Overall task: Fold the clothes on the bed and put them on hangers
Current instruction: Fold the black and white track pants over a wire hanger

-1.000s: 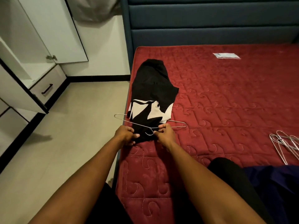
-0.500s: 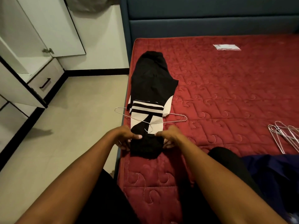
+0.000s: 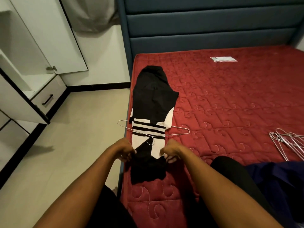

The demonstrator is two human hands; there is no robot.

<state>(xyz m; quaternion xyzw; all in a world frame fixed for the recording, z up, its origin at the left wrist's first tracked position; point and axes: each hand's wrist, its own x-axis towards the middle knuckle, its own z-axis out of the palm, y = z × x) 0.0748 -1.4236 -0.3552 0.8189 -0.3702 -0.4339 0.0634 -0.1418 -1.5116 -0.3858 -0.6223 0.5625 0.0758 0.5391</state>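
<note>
Folded black-and-white striped garment [image 3: 153, 99] now lies further through thin silver wire hanger [image 3: 184, 128]; left hand [image 3: 125, 150] and right hand [image 3: 171, 151] each pinch its near end, so draw evenly to balance the halves.

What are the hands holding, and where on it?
Both the left hand and right hand grip the black-and-white garment by its near end, one at each side edge.

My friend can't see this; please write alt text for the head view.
A person's left hand and right hand grip the near end of a black-and-white striped garment on a red quilted mattress, a silver wire hanger across it. Spare wire hangers lie to the right.
</note>
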